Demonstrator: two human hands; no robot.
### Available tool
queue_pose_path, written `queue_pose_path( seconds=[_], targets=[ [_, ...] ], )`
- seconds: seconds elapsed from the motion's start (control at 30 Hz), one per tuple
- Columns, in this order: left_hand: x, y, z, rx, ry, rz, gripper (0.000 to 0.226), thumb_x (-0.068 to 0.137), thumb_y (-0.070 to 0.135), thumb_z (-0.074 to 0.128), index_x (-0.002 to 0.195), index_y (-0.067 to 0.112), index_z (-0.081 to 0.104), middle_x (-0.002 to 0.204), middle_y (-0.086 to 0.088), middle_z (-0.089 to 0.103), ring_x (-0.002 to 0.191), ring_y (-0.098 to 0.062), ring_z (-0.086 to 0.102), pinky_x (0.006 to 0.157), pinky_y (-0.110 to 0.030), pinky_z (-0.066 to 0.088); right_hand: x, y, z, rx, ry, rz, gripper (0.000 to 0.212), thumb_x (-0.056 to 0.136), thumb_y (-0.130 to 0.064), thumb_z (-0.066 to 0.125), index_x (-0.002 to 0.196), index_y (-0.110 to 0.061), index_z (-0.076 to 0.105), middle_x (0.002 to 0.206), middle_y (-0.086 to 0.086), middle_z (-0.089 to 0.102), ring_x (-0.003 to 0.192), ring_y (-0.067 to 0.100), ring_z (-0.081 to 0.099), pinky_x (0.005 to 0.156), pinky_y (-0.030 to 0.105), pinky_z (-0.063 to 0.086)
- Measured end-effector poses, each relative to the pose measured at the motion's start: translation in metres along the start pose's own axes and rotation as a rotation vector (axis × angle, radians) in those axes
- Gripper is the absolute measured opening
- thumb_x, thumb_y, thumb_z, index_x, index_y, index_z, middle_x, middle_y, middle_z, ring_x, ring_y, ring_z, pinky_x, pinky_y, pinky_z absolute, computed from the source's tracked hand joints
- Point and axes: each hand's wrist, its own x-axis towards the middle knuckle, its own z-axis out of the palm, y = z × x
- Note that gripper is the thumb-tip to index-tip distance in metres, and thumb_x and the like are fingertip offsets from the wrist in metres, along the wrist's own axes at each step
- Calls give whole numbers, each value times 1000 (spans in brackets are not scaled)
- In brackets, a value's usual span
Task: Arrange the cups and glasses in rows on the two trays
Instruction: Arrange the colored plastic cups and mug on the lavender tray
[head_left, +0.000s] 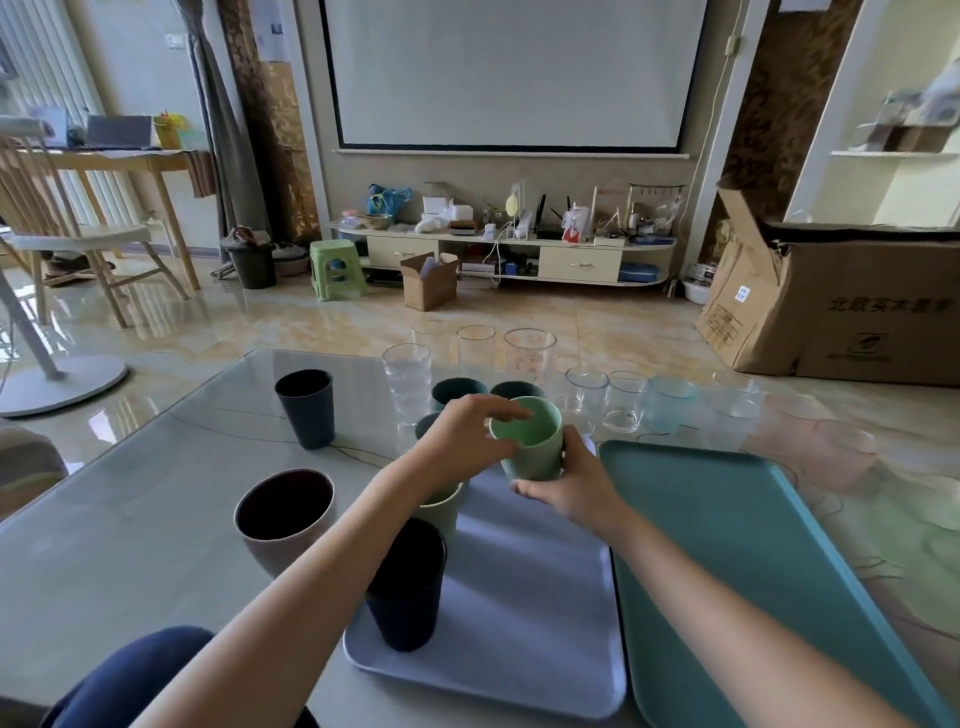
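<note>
I read the scene from left to right. On the glossy grey table (130, 519), off the trays, stand a dark navy cup (306, 408) at 11 o'clock and a pink cup with a dark interior (283, 519) at 9 o'clock. The lavender tray (519, 597) carries a navy cup (408, 584) at its near-left corner and a pale green cup (441, 512) just beyond it, partly hidden by my left forearm; together they start a row along the tray's left edge. Dark teal cups (460, 392) sit at the far end.

My left hand (462, 441) reaches over the mint green cup (530, 439), its fingers curled and touching the near-left rim. My right hand (566, 491) grips that cup's lower wall from the 4 o'clock side, thumb round the front. The cup is upright, long axis vertical, mouth up, held at the tray's far end; I cannot tell whether its base touches. It sits directly between both hands, with the right hand carrying it.

I judge the next move to be a placement into a row. The cups are matte, opaque, slightly tapered cylinders. The clear glasses (587, 397) at 12 to 1 o'clock are smooth and transparent. The teal tray (753, 571) at 3 o'clock is flat with a low raised rim.
</note>
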Motion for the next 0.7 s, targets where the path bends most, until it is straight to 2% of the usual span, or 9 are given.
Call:
queue_pose_path(
  seconds=[0.07,0.13,0.2,0.27,0.33,0.47,0.57,0.7],
  targets=[
    [6,-18,-11,68,64,-105,36,80,-1,55,109,15,70,111,-5,69,96,-18,62,86,-25,47,3,8,6,27,19,68,70,65,-19,85,120,-13,43,93,-16,50,99,16,51,83,28,42],
    [10,-34,-19,178,51,-198,30,84,3,51,104,11,71,108,-9,70,97,-24,63,86,-30,49,7,16,14,78,3,114,74,64,-17,85,123,-12,42,105,-5,56,104,19,53,80,27,44],
    [12,-44,-18,205,-34,-220,18,84,10,56,88,12,73,100,-12,72,88,-23,64,85,-36,50,9,21,21,102,-17,144,72,64,-12,84,122,-10,42,108,1,55,100,20,53,71,25,45],
    [16,-52,-13,230,-82,-228,13,80,17,61,73,25,69,93,-9,73,85,-23,63,87,-42,50,12,27,28,130,-39,148,75,58,-14,85,120,-10,42,109,5,56,100,20,52,73,28,44],
    [22,-58,-6,259,-103,-249,13,78,20,63,67,22,69,87,-6,72,85,-24,62,88,-45,49,15,33,34,130,-53,157,76,56,-17,82,120,-12,42,111,7,57,101,22,53,76,30,44],
    [26,-64,3,155,-66,-244,15,79,21,70,82,8,77,86,-9,74,78,-21,63,78,-34,53,20,37,41,156,-62,178,71,68,-9,79,126,-14,37,110,2,53,101,18,51,77,30,45],
    [26,-63,4,110,-47,-222,15,80,17,70,89,7,77,91,-7,74,74,-11,57,76,-26,49,23,39,43,148,-66,182,71,69,-10,79,126,-14,37,110,0,52,101,18,51,78,30,45],
    [24,-63,-2,122,-85,-224,17,82,23,68,92,12,76,90,-5,73,68,-8,53,65,-18,42,18,41,43,167,-90,195,75,69,-8,80,128,-12,33,113,1,50,105,19,51,78,30,45]
  ],
)
